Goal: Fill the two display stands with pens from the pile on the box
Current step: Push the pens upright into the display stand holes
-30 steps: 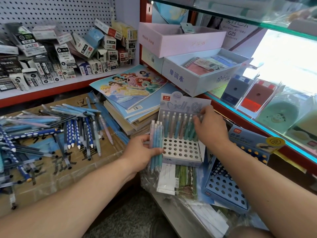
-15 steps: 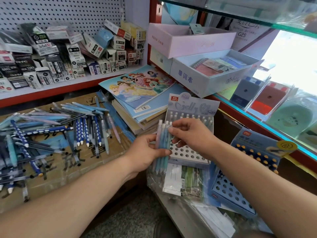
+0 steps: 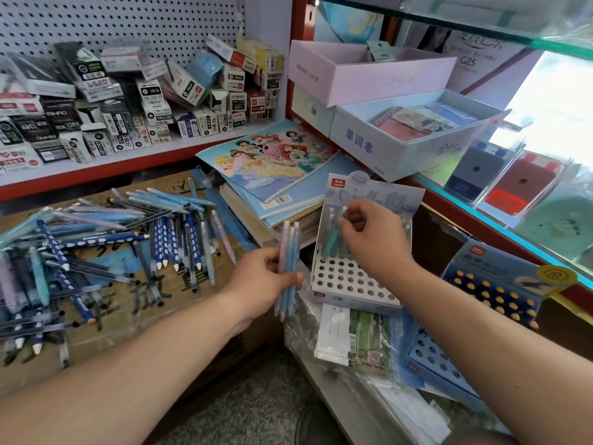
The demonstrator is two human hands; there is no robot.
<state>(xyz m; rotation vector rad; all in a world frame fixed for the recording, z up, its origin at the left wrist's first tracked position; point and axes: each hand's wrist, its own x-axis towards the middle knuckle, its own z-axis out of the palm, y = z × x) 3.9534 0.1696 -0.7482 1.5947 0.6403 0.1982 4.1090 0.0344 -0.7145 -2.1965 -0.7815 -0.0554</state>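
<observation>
Pen pile (image 3: 96, 239) on cardboard box (image 3: 125, 319)

One head-worn camera, tilted forward and down, close over the work.

It looked along both forearms (image 3: 144, 364) from behind and above; the left hand (image 3: 260, 284) gripping pens (image 3: 288, 252) sat near mid-frame, the cardboard box (image 3: 106, 338) left of that grip, the white stand (image 3: 349, 281) just right of it, where the right hand (image 3: 372, 242) pinched a pen (image 3: 344, 210), shelves (image 3: 112, 165) beyond.

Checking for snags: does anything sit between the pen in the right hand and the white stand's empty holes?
Nothing visible. The right hand pinches the pen above the white stand, beside the back-row pens; front holes lie open.
</observation>
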